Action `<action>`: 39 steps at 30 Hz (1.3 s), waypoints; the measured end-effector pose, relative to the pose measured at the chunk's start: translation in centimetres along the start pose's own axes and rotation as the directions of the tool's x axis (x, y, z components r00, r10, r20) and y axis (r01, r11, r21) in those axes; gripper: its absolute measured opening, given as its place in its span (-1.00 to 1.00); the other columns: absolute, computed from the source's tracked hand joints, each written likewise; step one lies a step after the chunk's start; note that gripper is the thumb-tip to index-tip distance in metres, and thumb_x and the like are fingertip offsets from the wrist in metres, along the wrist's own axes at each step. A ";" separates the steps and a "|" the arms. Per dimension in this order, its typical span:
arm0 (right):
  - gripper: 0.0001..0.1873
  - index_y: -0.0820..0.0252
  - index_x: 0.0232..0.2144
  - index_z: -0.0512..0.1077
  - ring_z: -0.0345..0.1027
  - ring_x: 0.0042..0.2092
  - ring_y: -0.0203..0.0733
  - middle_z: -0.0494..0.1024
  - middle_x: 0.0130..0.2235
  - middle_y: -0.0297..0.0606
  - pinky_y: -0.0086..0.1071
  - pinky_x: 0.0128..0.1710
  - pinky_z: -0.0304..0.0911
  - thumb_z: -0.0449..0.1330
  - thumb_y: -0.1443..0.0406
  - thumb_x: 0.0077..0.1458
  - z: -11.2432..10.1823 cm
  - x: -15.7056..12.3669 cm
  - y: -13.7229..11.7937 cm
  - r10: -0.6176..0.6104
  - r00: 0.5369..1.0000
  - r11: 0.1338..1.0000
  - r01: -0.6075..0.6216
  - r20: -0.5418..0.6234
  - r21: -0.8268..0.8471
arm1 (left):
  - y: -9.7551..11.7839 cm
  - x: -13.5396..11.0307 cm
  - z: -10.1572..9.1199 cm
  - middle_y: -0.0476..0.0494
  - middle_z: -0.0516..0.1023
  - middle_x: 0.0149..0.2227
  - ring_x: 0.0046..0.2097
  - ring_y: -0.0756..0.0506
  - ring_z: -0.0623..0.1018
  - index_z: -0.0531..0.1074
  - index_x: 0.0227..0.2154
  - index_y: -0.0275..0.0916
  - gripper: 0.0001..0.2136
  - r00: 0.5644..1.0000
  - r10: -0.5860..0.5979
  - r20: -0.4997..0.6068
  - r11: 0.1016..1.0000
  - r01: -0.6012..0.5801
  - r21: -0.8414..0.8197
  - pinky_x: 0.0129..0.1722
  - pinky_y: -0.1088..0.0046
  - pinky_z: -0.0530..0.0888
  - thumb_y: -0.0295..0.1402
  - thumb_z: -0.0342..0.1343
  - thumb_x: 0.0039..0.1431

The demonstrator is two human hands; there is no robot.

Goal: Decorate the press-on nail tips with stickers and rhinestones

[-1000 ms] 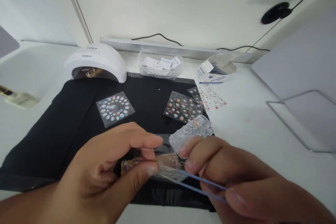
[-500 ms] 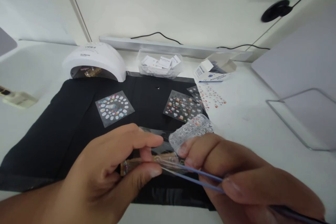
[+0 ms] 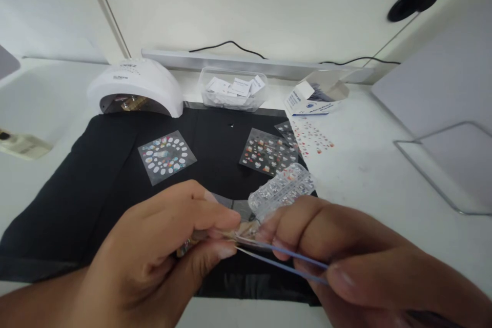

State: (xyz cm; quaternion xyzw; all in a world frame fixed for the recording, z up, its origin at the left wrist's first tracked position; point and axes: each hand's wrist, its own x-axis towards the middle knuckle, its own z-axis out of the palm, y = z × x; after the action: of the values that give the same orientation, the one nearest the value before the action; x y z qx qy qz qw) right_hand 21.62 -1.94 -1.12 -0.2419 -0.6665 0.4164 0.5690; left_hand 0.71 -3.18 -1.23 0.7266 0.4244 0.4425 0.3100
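My left hand [image 3: 161, 251] is closed, thumb and fingertips pinching a small clear, film-like piece [image 3: 248, 229] with something brownish behind it; its exact kind is unclear. In my right hand [image 3: 361, 256] is a pair of blue tweezers [image 3: 292, 254], with tips meeting the clear piece beside my left thumb. My right fingertips also reach the edge of that piece. Just beyond them lies a clear compartment box [image 3: 284, 187] of small shiny stones. Below my left fingers a small brown item with coloured bits [image 3: 184, 249] shows, mostly hidden.
A black mat [image 3: 103, 179] covers the middle of the white table. On it lie two sticker sheets [image 3: 167, 158] [image 3: 269, 151]. At the back stand a white nail lamp [image 3: 142, 79], a clear tub of packets [image 3: 232, 89] and an open box [image 3: 315, 100]. A pale bottle [image 3: 25, 146] lies left.
The view has shifted slightly. My left finger and thumb have come closer together on the clear piece, and the tweezer tips have moved in between them.
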 end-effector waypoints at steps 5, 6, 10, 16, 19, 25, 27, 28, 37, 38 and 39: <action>-0.86 0.09 -0.28 0.60 0.47 -0.45 -0.17 0.48 -0.51 -0.32 -0.18 -0.40 0.53 0.21 0.27 0.25 -0.1 0.3 -0.2 -0.003 1.000 1.000 0.003 0.002 0.006 | 0.0 0.1 0.0 -0.01 0.59 -0.25 -0.24 -0.05 0.61 0.48 -0.14 -0.06 -0.79 1.000 0.004 0.020 1.000 -0.003 -0.018 -0.37 0.57 0.57 -0.48 0.20 0.21; -0.86 0.10 -0.31 0.60 0.46 -0.46 -0.18 0.47 -0.52 -0.32 -0.19 -0.42 0.53 0.23 0.25 0.23 -0.1 0.3 -0.3 0.000 1.000 1.000 0.000 -0.007 0.012 | 0.1 0.0 0.0 -0.02 0.59 -0.25 -0.25 -0.05 0.61 0.49 -0.14 -0.06 -0.79 1.000 0.008 0.018 1.000 -0.008 -0.024 -0.38 0.57 0.57 -0.49 0.20 0.21; -0.77 0.10 -0.43 0.58 0.42 -0.47 -0.17 0.44 -0.54 -0.31 -0.19 -0.44 0.53 0.28 0.10 0.15 0.2 0.8 -0.6 -0.004 1.000 1.000 0.004 0.020 0.017 | 0.2 -0.1 -0.1 -0.03 0.60 -0.24 -0.26 -0.05 0.61 0.51 -0.17 -0.07 -0.79 1.000 0.000 0.010 0.999 0.001 -0.036 -0.37 0.56 0.58 -0.52 0.20 0.20; -0.73 0.08 -0.43 0.58 0.37 -0.50 -0.19 0.43 -0.56 -0.30 -0.20 -0.48 0.50 0.23 0.07 0.18 0.5 0.8 -0.5 -0.025 0.999 0.999 0.026 -0.019 0.041 | 0.1 0.0 -0.2 -0.02 0.60 -0.25 -0.28 -0.04 0.61 0.51 -0.18 -0.08 -0.82 0.999 0.007 0.031 1.000 -0.006 -0.013 -0.37 0.58 0.57 -0.48 0.21 0.20; -0.71 0.10 -0.45 0.57 0.39 -0.49 -0.18 0.43 -0.55 -0.30 -0.19 -0.46 0.51 0.23 0.07 0.17 0.6 0.8 -0.5 0.003 1.000 0.999 -0.002 -0.025 0.054 | 0.1 0.1 -0.1 -0.02 0.60 -0.24 -0.28 -0.03 0.61 0.51 -0.20 -0.09 -0.84 0.999 -0.001 0.039 1.000 0.002 -0.018 -0.38 0.60 0.57 -0.48 0.21 0.20; -0.73 0.05 -0.41 0.56 0.38 -0.50 -0.17 0.42 -0.57 -0.32 -0.19 -0.47 0.50 0.24 0.04 0.16 0.8 1.1 -0.7 0.002 1.000 0.997 -0.002 -0.009 0.074 | 0.2 0.0 -0.3 -0.04 0.60 -0.25 -0.29 -0.05 0.61 0.51 -0.19 -0.08 -0.84 1.000 0.004 0.028 1.000 -0.003 -0.029 -0.40 0.58 0.56 -0.47 0.22 0.20; -0.73 0.05 -0.40 0.56 0.38 -0.49 -0.16 0.42 -0.55 -0.31 -0.18 -0.47 0.50 0.25 0.03 0.15 0.7 1.0 -0.6 0.014 1.000 0.996 -0.012 -0.022 0.090 | 0.1 -0.1 -0.3 -0.03 0.60 -0.26 -0.31 -0.04 0.61 0.51 -0.20 -0.08 -0.85 1.000 0.016 0.022 0.999 -0.015 -0.040 -0.42 0.59 0.56 -0.45 0.22 0.21; -0.73 0.05 -0.40 0.56 0.38 -0.49 -0.17 0.42 -0.54 -0.32 -0.19 -0.48 0.50 0.25 0.03 0.15 0.7 1.0 -0.6 0.017 0.999 0.996 -0.014 -0.027 0.093 | 0.1 -0.2 -0.3 -0.02 0.59 -0.26 -0.30 -0.04 0.61 0.51 -0.20 -0.08 -0.85 0.999 0.014 0.029 0.999 -0.013 -0.040 -0.42 0.59 0.56 -0.45 0.22 0.20; -0.72 0.05 -0.39 0.58 0.40 -0.48 -0.17 0.43 -0.55 -0.30 -0.21 -0.48 0.51 0.21 0.04 0.19 0.4 1.0 -0.6 0.020 1.000 0.998 -0.021 0.013 0.063 | 0.0 -0.1 -0.1 -0.03 0.58 -0.24 -0.28 -0.06 0.62 0.49 -0.14 -0.04 -0.81 0.998 0.028 0.049 0.999 -0.027 -0.030 -0.45 0.57 0.57 -0.45 0.20 0.23; -0.71 0.06 -0.40 0.58 0.40 -0.48 -0.17 0.43 -0.55 -0.30 -0.21 -0.48 0.51 0.20 0.04 0.20 0.3 1.1 -0.6 0.020 1.000 0.998 -0.021 0.016 0.065 | 0.1 0.0 -0.1 -0.03 0.59 -0.24 -0.27 -0.06 0.62 0.49 -0.14 -0.03 -0.80 0.998 0.018 0.062 0.999 -0.016 -0.030 -0.44 0.56 0.58 -0.46 0.20 0.23; -0.70 0.06 -0.40 0.58 0.39 -0.49 -0.17 0.42 -0.57 -0.30 -0.21 -0.48 0.51 0.20 0.04 0.20 0.2 1.1 -0.7 0.016 1.000 0.998 -0.018 0.025 0.064 | 0.2 0.0 -0.2 -0.03 0.59 -0.24 -0.27 -0.07 0.62 0.50 -0.14 -0.03 -0.80 0.997 0.014 0.070 0.999 -0.011 -0.035 -0.44 0.55 0.59 -0.46 0.21 0.22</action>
State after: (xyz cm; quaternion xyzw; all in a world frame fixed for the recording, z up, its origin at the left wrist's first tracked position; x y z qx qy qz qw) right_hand 21.23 -1.44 0.06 -0.2239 -0.6575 0.4454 0.5649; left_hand 0.57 -3.26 -0.98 0.7388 0.4010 0.4261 0.3344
